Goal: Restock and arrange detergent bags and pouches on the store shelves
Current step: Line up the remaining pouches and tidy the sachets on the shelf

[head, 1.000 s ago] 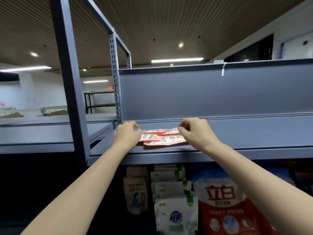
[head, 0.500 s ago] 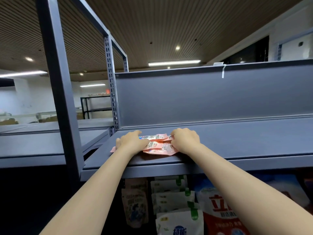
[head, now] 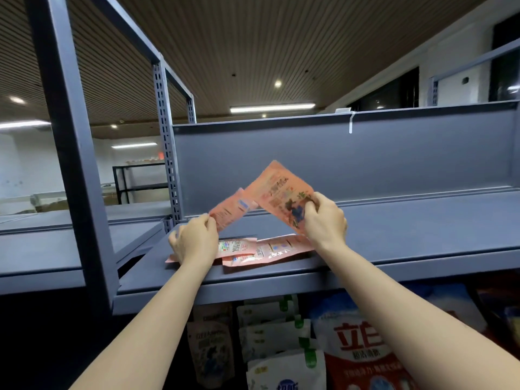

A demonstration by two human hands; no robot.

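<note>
On the grey top shelf [head: 408, 237] lie a few flat pink detergent pouches [head: 253, 250], overlapping near the front edge. My left hand [head: 195, 242] pinches the lower corner of one pink pouch [head: 232, 211], lifted and tilted above the pile. A second, larger pink pouch [head: 280, 194] is raised in my right hand [head: 325, 218], which grips its lower right corner. The two lifted pouches lean against each other above the shelf.
A grey back panel [head: 337, 161] closes the shelf behind. A slotted upright post [head: 166, 153] and a thick frame post [head: 73, 153] stand at the left. Below hang white-green pouches [head: 273, 333] and a large red and white detergent bag [head: 363, 350]. A neighbouring shelf [head: 42, 249] lies left.
Both hands were pressing on the flat pile of pink pouches. Now each has lifted one pouch off the pile and holds it up, tilted, above the shelf.
</note>
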